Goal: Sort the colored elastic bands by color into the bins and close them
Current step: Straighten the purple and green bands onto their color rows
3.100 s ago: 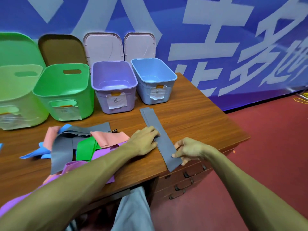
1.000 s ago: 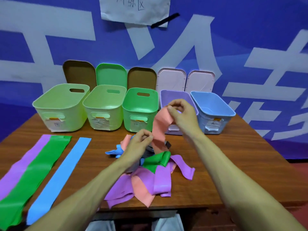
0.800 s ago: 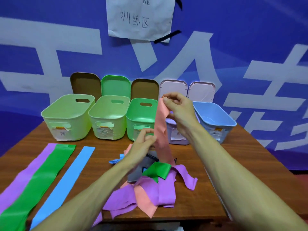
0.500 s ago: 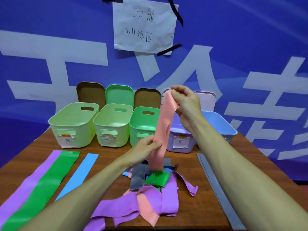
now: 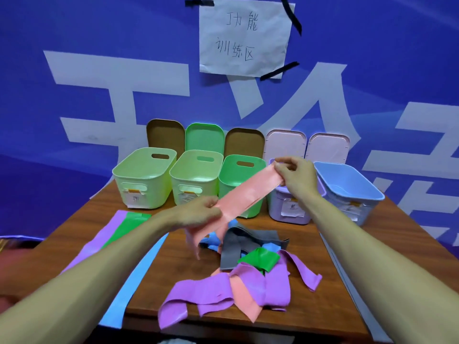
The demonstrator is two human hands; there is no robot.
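Note:
A pink band (image 5: pixel 248 194) is stretched in the air between my hands. My right hand (image 5: pixel 295 172) pinches its upper end in front of the purple bin (image 5: pixel 290 207). My left hand (image 5: pixel 198 212) grips it lower down, and its tail hangs toward the table. Below lies a tangled pile: grey bands (image 5: pixel 236 247), a green one (image 5: pixel 260 259), purple ones (image 5: pixel 223 291), pink (image 5: pixel 246 299) and blue (image 5: pixel 213 240). Flat at the left lie a purple band (image 5: pixel 99 242), a green band (image 5: pixel 126 224) and a blue band (image 5: pixel 131 281). A grey band (image 5: pixel 332 252) lies flat at the right.
Open bins stand in a row at the back of the wooden table (image 5: pixel 323 301): two pale green (image 5: pixel 144 180) (image 5: pixel 196 177), one green (image 5: pixel 238 175), the purple one, one blue (image 5: pixel 347 189). Their lids (image 5: pixel 203 137) lean on the blue wall behind. A paper sign (image 5: pixel 243 38) is taped above.
My right hand has come down and to the right with the pink band's end. My left hand slid along it, so the band now slants instead of hanging upright.

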